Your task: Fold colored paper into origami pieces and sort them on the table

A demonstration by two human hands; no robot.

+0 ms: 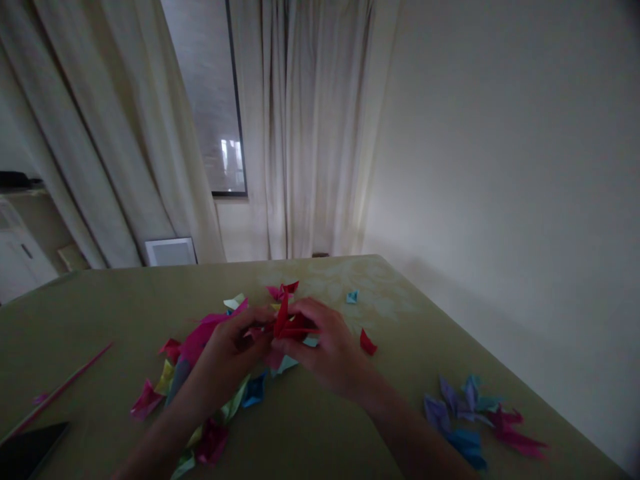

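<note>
Both my hands meet over the middle of the table (325,440). My left hand (231,350) and my right hand (327,347) pinch a red folded paper piece (287,323) between their fingertips; its pointed flaps stick up between them. Under and around my hands lies a heap of folded coloured papers (195,347) in pink, yellow, green and blue. A small loose red scrap (367,343) lies just right of my right hand.
A cluster of purple, blue and magenta folded paper figures (470,413) sits at the near right. A thin pink stick (60,390) and a dark phone (27,450) lie at the near left. A tiny blue piece (353,297) lies farther back. Curtains and a window stand behind the table.
</note>
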